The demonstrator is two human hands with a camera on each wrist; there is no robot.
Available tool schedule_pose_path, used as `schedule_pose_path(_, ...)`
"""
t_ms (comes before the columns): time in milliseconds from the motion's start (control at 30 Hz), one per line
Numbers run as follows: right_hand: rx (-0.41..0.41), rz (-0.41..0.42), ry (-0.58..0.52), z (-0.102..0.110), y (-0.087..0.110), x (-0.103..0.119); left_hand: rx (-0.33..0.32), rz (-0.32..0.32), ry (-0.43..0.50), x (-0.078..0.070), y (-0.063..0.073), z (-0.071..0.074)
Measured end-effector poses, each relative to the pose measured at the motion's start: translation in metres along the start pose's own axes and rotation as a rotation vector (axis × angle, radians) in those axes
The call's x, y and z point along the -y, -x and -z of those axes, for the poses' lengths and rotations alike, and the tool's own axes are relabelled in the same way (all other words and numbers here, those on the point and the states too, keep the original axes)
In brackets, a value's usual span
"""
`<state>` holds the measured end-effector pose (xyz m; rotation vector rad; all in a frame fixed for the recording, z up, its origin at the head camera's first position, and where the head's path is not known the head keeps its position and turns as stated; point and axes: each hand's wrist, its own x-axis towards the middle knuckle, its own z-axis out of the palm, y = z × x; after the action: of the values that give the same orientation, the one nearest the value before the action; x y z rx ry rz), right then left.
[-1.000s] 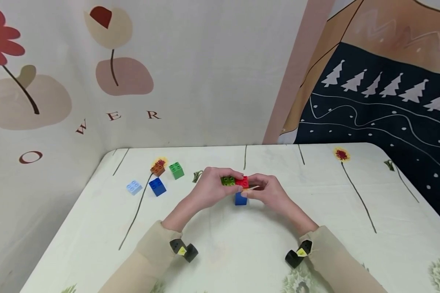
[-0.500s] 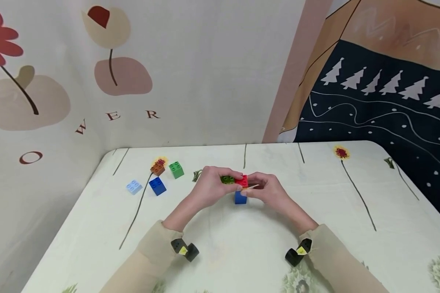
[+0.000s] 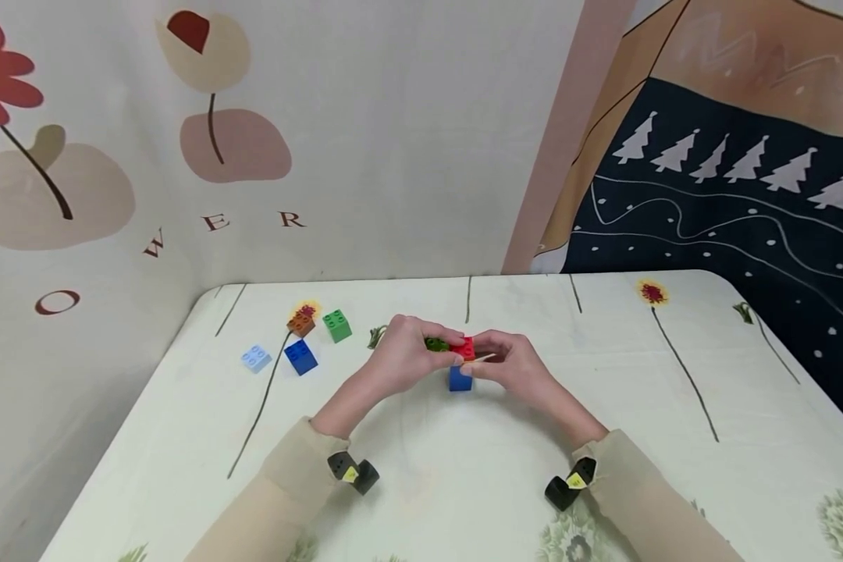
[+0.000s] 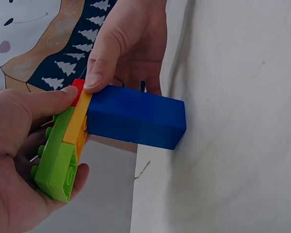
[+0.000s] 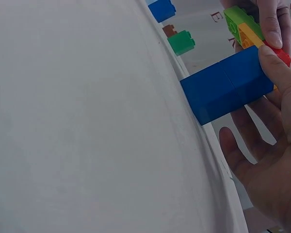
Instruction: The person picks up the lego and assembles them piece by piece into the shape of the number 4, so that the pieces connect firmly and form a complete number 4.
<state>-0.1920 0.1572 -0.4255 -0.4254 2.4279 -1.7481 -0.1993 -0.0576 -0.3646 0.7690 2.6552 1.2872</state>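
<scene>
A blue two-block tower [image 5: 228,85] stands upright on the table, with a yellow brick [image 4: 78,119] across its top. On the yellow brick sit a red brick [image 3: 466,349] and a lime green brick [image 4: 56,158], which overhangs to the left. My left hand [image 3: 409,357] curls around the green brick, its thumb and index finger gripping the red one. From the other side my right hand [image 3: 511,364] pinches the yellow brick near the top of the tower, thumb in front. Its far fingertips are partly hidden behind the bricks.
To the left on the white tablecloth [image 3: 421,484] lie a light blue brick [image 3: 256,358], a dark blue brick [image 3: 300,357], an orange-brown brick [image 3: 300,324] and a green brick [image 3: 337,325]. A patterned cloth wall [image 3: 393,156] rises behind the table.
Both hands keep their hold around the bricks, with only a very slight shift of the left hand. The tower and the loose bricks stay in place.
</scene>
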Motion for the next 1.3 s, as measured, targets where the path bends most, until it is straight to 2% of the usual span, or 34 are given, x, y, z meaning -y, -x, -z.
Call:
schedule_pose_path(333,-0.006,-0.005,0.005,-0.001,-0.001,-0.001,0.026,-0.043,-0.061,-0.004,-0.003,0.003)
schedule_pose_path(600,0.003,-0.016,-0.004,-0.001,0.001,0.000,0.064,0.015,-0.103,-0.009,-0.004,0.003)
schedule_pose_path(800,-0.003,-0.015,0.008,0.000,-0.001,0.001,0.052,0.030,-0.108,-0.008,-0.005,0.002)
schedule_pose_path(967,0.005,-0.002,0.005,0.002,-0.002,0.000,0.047,0.029,-0.083,-0.007,-0.005,0.002)
schedule_pose_path(1133,-0.005,0.000,0.006,0.002,-0.001,-0.002,0.062,0.003,-0.042,-0.004,-0.002,0.002)
schedule_pose_path(1300,0.004,-0.012,0.000,0.001,-0.001,0.000,0.073,0.007,0.042,0.002,0.006,0.011)
